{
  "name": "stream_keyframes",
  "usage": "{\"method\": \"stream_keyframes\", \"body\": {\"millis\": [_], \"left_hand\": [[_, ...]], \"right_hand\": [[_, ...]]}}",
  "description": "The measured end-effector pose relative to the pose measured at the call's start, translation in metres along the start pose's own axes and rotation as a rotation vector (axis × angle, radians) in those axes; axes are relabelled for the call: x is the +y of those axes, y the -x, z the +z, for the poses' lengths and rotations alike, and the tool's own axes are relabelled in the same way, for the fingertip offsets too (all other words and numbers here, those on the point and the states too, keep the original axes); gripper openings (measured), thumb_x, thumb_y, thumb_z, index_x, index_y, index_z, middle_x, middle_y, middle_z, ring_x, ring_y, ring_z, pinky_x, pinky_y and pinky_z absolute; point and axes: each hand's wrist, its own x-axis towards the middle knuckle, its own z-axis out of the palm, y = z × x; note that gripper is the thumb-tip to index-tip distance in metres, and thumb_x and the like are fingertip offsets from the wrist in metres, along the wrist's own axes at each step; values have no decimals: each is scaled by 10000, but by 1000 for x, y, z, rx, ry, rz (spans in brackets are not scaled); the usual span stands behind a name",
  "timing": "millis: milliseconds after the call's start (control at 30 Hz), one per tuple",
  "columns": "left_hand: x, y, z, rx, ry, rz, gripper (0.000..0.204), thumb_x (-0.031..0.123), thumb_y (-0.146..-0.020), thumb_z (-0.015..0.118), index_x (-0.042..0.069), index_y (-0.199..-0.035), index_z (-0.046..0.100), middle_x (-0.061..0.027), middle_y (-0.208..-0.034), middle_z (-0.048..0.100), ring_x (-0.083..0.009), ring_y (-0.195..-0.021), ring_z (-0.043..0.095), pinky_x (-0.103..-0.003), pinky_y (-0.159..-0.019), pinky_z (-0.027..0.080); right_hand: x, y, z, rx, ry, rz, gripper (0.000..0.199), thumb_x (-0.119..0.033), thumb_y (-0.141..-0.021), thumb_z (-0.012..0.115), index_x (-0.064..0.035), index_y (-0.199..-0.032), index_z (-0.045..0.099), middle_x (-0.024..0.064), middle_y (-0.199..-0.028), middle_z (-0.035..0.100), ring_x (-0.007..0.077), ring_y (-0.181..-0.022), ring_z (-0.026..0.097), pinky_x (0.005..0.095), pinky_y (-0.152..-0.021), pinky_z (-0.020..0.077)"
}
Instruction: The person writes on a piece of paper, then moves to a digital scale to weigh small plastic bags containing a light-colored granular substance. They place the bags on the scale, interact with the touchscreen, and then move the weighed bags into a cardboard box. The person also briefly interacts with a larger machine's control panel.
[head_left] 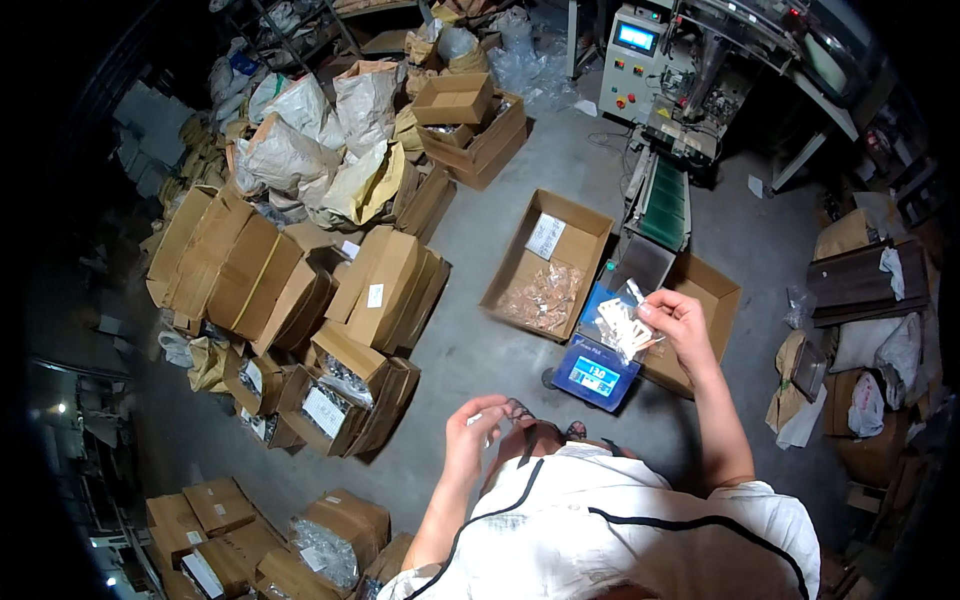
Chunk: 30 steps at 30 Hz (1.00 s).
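My right hand (680,318) is raised over a blue weighing scale (598,372) and pinches the top of a clear plastic bag (625,328) filled with small pale pieces. The bag hangs just above the scale's metal pan (642,264). Lower down, near my chest, my left hand (478,435) has its fingers curled around something small and pale that I cannot make out. An open cardboard box (545,262) with small filled bags lies left of the scale. A second open box (705,300) sits under my right hand.
Stacks of brown cartons (385,285) and paper sacks (330,150) fill the left side. A packing machine with a green conveyor (668,205) stands at the top right. More cartons (240,535) lie at the lower left, and bags and boards (860,285) at the right.
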Motion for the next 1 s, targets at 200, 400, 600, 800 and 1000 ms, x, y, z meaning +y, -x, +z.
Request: {"method": "stream_keyframes", "body": {"millis": [200, 400, 600, 800, 1000], "left_hand": [[24, -34, -35, -60, 128, -79, 221, 55, -899, 653, -15, -1107, 681, -55, -978, 720, -62, -706, 548, -204, -654, 445], [71, -137, -97, -365, 126, -225, 476, 122, -925, 702, -1, -1353, 532, -68, -1156, 682, -61, -733, 568, -193, -650, 451], [173, -224, -173, -200, 240, -247, 183, 7, -873, 673, 32, -1055, 682, -6, -891, 695, -47, -661, 580, -170, -574, 425], [244, -337, -242, -28, 113, -133, 180, 14, -853, 691, 63, -1026, 682, 11, -825, 674, -34, -582, 483, -189, -522, 349], [333, -447, -177, -198, 261, 17, 143, 95, -885, 676, 66, -1025, 682, 14, -863, 680, -34, -654, 508, -201, -566, 351]], "right_hand": [[32, -33, 54, -100, -19, 103, 107, -122, -919, 696, -16, -938, 692, -9, -829, 686, 45, -737, 598, 209, -681, 468], [83, -84, 194, -283, 32, 128, 150, -139, -950, 657, 3, -987, 689, 11, -848, 680, 87, -824, 611, 257, -745, 502], [86, -173, 331, -299, -39, 308, 127, -93, -956, 654, -20, -1057, 680, 9, -909, 658, 94, -822, 595, 261, -715, 500], [-11, -259, 362, -140, -214, 272, 103, -74, -906, 652, 14, -952, 679, 101, -866, 660, 192, -839, 616, 311, -734, 497], [-100, -347, 337, -509, -535, -352, 236, -241, -882, 658, -5, -870, 677, 99, -759, 647, 236, -776, 613, 471, -829, 469]]}}
